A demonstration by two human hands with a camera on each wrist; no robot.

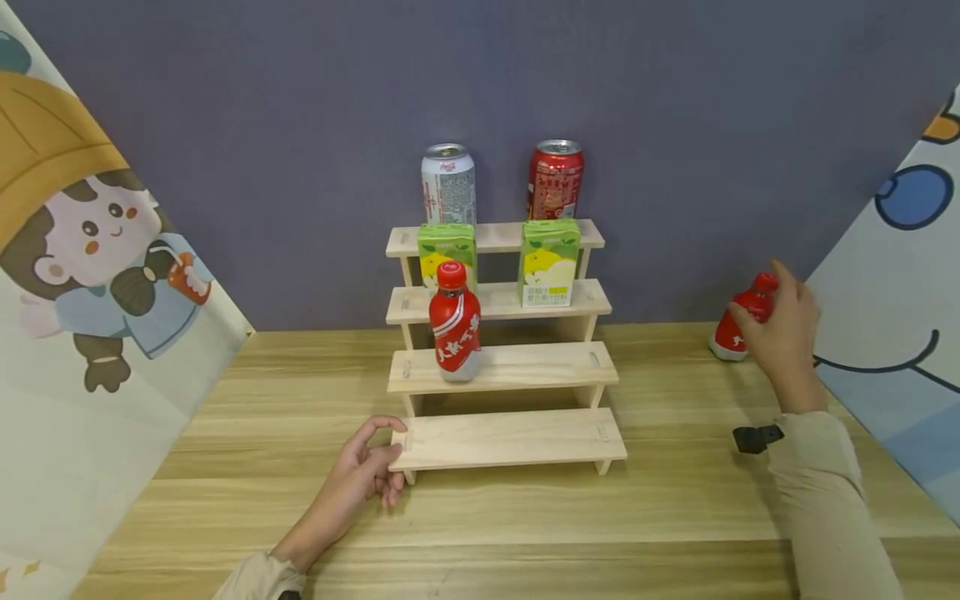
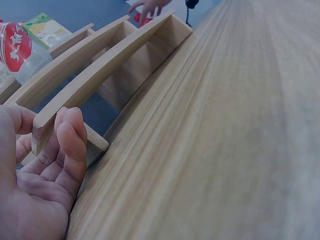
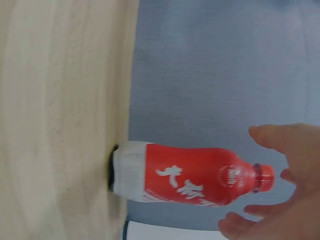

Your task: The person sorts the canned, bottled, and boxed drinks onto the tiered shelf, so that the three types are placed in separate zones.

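Note:
My left hand (image 1: 360, 471) grips the left end of a wooden four-step display rack (image 1: 510, 437) at its lowest step. In the left wrist view, curled fingers (image 2: 72, 137) reach under that board's end. Far to the right, my right hand (image 1: 787, 329) is at a red-labelled drink bottle (image 1: 742, 321) standing on the table. The right wrist view has this hand (image 3: 280, 190) with thumb and fingers spread about the red cap (image 3: 266, 178), a gap showing between them. A matching red bottle (image 1: 456, 333) stands on the rack's second step from the bottom, left side.
Two green juice cartons, left (image 1: 447, 243) and right (image 1: 550, 265), stand on the third step. A white can (image 1: 448, 187) and a red can (image 1: 556, 183) occupy the top step. A grey wall (image 1: 300, 167) rises behind; printed panels (image 1: 97, 400) flank the wooden table (image 1: 525, 533).

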